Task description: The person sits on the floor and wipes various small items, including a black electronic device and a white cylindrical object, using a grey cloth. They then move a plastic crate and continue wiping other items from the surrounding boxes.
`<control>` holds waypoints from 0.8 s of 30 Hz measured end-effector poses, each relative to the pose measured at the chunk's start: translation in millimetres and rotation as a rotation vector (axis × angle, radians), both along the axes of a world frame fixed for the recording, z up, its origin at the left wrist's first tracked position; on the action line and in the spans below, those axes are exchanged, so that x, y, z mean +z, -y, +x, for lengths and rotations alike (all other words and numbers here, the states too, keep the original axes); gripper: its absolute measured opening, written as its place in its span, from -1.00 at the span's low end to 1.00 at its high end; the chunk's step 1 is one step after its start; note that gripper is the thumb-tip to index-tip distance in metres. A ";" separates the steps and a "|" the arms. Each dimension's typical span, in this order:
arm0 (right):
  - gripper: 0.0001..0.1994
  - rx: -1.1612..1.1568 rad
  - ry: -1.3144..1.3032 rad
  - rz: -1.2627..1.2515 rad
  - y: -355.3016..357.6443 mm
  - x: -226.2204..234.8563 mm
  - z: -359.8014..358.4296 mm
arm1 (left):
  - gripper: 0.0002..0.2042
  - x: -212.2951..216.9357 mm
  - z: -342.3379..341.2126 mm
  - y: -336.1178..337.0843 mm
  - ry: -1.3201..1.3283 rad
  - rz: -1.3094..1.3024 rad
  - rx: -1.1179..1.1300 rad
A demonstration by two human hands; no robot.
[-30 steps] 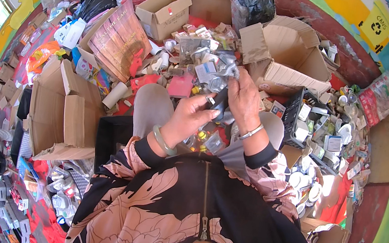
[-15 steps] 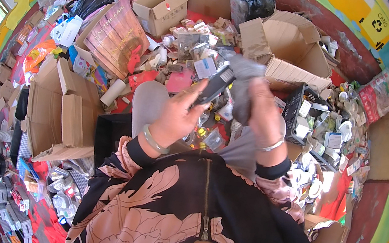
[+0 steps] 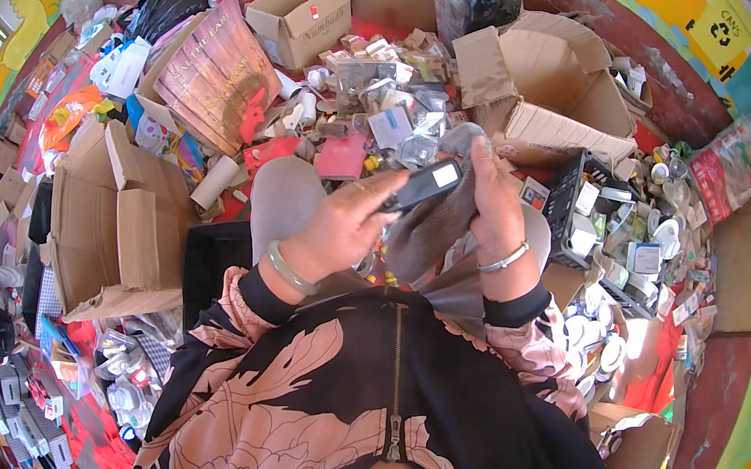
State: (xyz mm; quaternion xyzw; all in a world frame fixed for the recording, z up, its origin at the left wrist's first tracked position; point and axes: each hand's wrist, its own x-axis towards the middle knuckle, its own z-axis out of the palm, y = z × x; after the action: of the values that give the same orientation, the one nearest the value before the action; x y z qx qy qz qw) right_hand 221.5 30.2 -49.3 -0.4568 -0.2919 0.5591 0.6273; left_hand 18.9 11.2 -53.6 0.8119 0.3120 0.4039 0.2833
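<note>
My left hand (image 3: 343, 227) is closed on a black oblong object (image 3: 423, 188) with a white label near its far end; its exact kind does not show. A grey cloth (image 3: 432, 228) hangs from my right hand (image 3: 495, 204), whose fingers are wrapped round its upper part. The cloth is just to the right of the black object and appears to touch its end. Both hands are above my lap, between my grey-trousered knees. A pink flat piece (image 3: 341, 158) lies on the pile beyond my left hand.
An open cardboard box (image 3: 110, 224) stands at left, another (image 3: 554, 77) at far right. A black plastic crate (image 3: 562, 209) holds mixed containers beside my right knee. A heap of small packages (image 3: 393, 82) spreads ahead, and several white containers (image 3: 588, 339) lie at right.
My right hand and the cloth have come down and closer to me, and the cloth now hangs lower. The black object has tilted to show its labelled face.
</note>
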 end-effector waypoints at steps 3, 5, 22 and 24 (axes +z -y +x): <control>-0.55 0.053 -0.212 -0.071 0.5 3.3 18.7 | -0.58 3.2 -8.2 0.5 0.203 -0.427 0.020; -0.55 0.035 -0.291 -0.009 2.3 14.3 25.8 | -0.59 -11.0 -15.2 -9.8 0.429 -0.536 -0.081; -0.61 0.043 1.280 1.081 41.2 5.2 -52.8 | -0.67 -2.2 23.1 -10.5 1.324 -1.162 -0.197; -0.60 0.069 1.185 1.000 42.5 3.1 -49.0 | -0.62 -2.7 23.4 -12.5 1.322 -1.166 -0.231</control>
State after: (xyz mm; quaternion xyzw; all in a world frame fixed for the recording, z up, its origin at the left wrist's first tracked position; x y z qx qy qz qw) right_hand 172.5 -12.4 -46.1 -0.3328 -0.8103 0.0427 0.4804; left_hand 42.4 23.8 -56.3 0.1656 0.1568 0.5358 0.8129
